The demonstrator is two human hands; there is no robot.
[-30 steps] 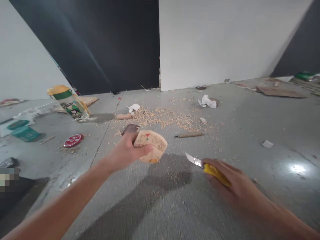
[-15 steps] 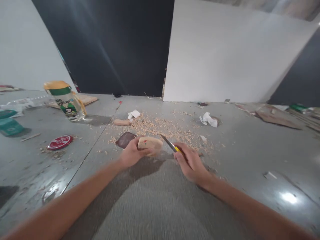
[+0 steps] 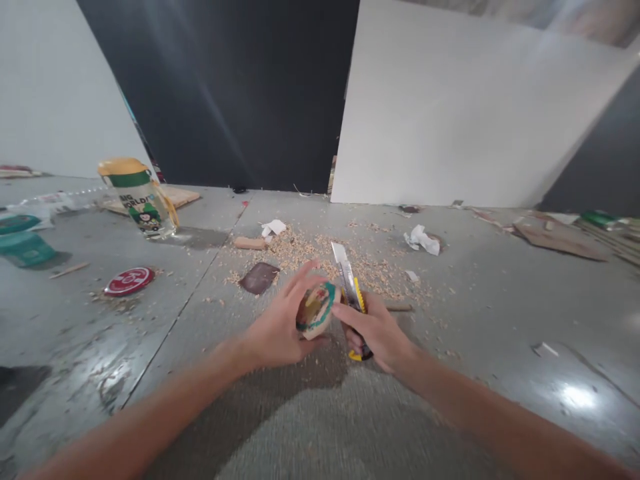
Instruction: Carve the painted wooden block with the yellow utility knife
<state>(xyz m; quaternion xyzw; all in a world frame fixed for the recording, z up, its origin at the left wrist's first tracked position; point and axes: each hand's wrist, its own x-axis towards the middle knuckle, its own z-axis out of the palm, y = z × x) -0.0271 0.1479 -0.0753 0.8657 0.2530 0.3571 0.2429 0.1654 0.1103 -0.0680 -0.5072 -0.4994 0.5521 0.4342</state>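
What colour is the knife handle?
Yellow. The knife in the right hand shows a yellow handle with a silvery blade, seen in the head view.

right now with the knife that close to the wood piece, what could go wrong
1. The right hand grips the yellow utility knife with its blade out, beside the left hand that cups the small painted wooden piece; a slip could likely cut the left fingers.
2. The piece is held in the air with no support, so it may twist.
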